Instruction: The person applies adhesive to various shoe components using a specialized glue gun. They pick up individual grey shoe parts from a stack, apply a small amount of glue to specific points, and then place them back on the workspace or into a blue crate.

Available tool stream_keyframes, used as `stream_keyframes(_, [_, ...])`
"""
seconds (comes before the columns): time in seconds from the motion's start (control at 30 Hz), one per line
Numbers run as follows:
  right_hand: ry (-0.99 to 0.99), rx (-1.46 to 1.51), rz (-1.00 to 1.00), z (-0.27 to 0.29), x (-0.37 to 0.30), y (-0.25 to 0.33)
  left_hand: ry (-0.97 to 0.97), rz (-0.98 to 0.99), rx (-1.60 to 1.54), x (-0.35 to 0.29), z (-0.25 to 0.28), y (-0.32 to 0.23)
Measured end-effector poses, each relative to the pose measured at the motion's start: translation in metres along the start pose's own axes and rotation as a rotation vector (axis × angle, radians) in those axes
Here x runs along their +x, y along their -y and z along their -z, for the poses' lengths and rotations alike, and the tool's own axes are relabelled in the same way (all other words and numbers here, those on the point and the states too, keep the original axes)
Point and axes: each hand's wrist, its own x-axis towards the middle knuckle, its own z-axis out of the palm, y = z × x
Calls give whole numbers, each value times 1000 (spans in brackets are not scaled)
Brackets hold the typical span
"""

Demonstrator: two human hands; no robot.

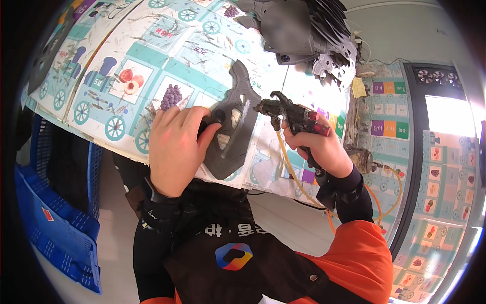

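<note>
A dark grey moulded part point(243, 123) with cut-out openings lies on the patterned table cover, its long shape running from near the table's front edge toward the far side. My left hand point(177, 147) grips its left edge, the thumb pressed on its face near the openings. In my right hand point(321, 147) is a dark, stained spray gun point(288, 109) with red knobs at its back. The gun's nozzle points left at the part, a short gap away. A yellow hose point(284, 152) hangs from the gun.
A pile of similar dark grey parts point(304, 35) stands at the far right of the table. Another dark part point(53, 48) lies at the far left edge. Blue plastic crates point(61, 228) are on the floor at left. Orange and yellow hoses point(377, 202) trail at right.
</note>
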Motion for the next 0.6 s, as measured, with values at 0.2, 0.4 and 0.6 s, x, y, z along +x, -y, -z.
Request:
stream_keyframes(0.2, [-11, 21, -6, 1, 9, 2, 9, 9, 0, 2, 1, 1])
stream_keyframes(0.4, [-28, -19, 35, 2, 18, 5, 4, 7, 7, 3, -1, 2])
stream_keyframes(0.6, [-32, -23, 12, -7, 20, 14, -2, 9, -2, 3, 0, 2])
